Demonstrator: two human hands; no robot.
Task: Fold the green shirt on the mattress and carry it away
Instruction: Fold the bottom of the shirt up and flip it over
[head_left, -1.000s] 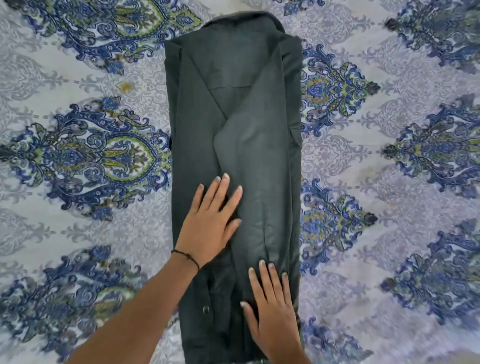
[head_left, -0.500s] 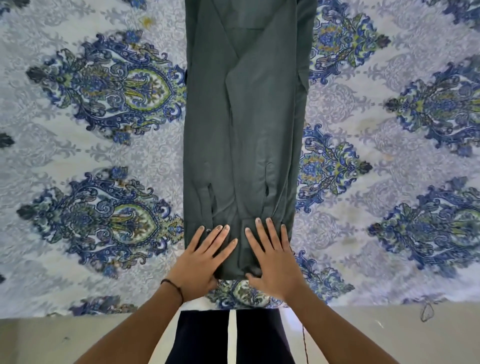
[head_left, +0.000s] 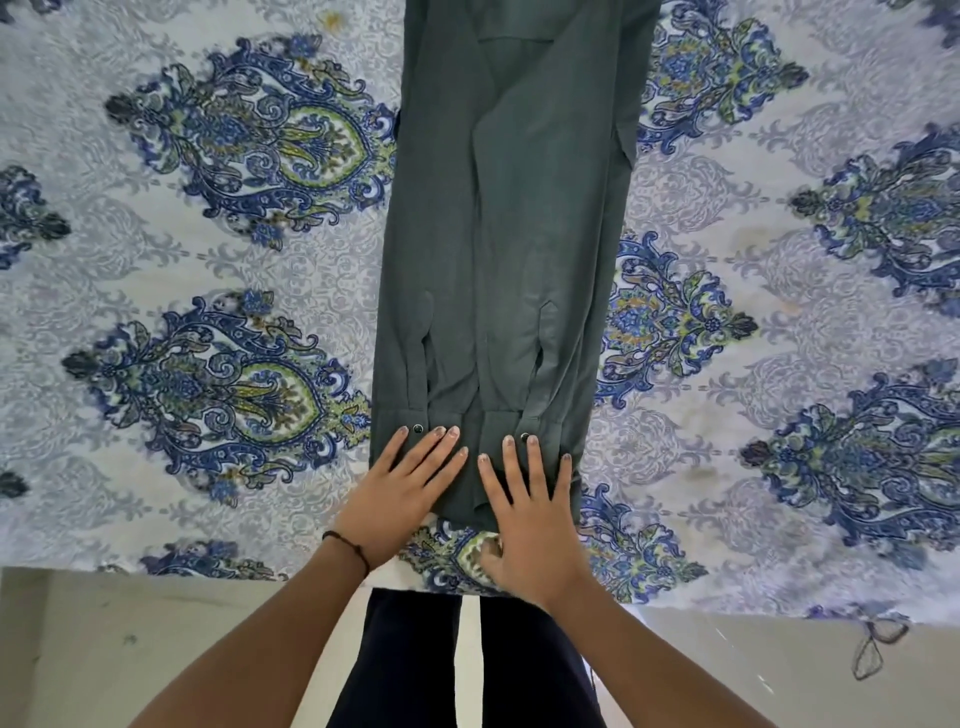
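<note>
The green shirt (head_left: 511, 249) lies on the mattress (head_left: 208, 249) as a long narrow strip, its sides and sleeves folded in, the two buttoned cuffs near the bottom end. Its top runs out of the frame. My left hand (head_left: 402, 493) rests flat on the shirt's lower left corner with fingers spread. My right hand (head_left: 530, 514) presses flat on the lower right part of the hem, its thumb on the sheet below the hem. Neither hand grips the cloth.
The mattress sheet is pale with blue and green paisley medallions. Its near edge (head_left: 208, 569) runs across the lower frame, with beige floor (head_left: 156, 649) beyond. My dark trousers (head_left: 467, 670) stand against that edge. A dark loop of thread (head_left: 872, 649) lies on the floor at right.
Both hands slid down the shirt from its middle to the bottom hem, smoothing it. My view dropped toward the mattress edge, so the collar left the frame.
</note>
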